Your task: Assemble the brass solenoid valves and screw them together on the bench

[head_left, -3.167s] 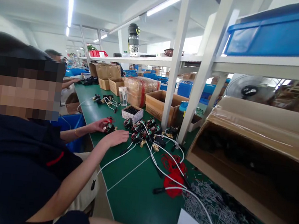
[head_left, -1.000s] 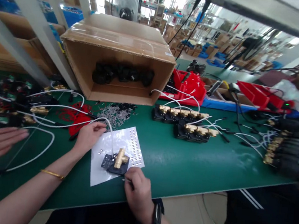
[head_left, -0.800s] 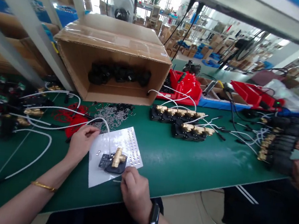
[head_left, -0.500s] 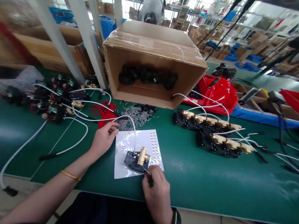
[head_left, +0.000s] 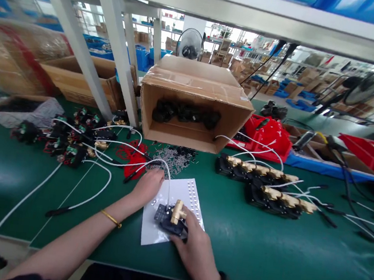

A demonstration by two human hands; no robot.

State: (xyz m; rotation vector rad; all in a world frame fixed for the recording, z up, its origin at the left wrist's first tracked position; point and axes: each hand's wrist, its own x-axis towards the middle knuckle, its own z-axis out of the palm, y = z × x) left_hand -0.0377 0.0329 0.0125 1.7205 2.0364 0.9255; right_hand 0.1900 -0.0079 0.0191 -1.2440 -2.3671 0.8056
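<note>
A motorized valve, a black actuator box with a brass tee-shaped body (head_left: 176,212) and a white cable, lies on a shiny white sheet (head_left: 151,238). My right hand (head_left: 195,241) grips its right side, thumb at the near edge and fingers by the brass body. Small pieces are lined up in rows along the sheet's right part. My left hand (head_left: 150,185) is at the sheet's upper left corner, at the near edge of a heap of small screws (head_left: 173,158). Its fingers are curled together, and their tips are hidden.
An open cardboard box (head_left: 190,141) with black parts stands behind the screws. Finished-looking brass valves (head_left: 258,169) sit in rows to the right. Circuit-board assemblies (head_left: 72,153) with white cables and red pieces (head_left: 133,158) lie left. Red bins (head_left: 265,140) and a metal frame post (head_left: 117,45) stand behind.
My left hand has moved right to the screws and curled its fingers. My right hand has shifted up around the valve's side. The head view has tilted upward.
</note>
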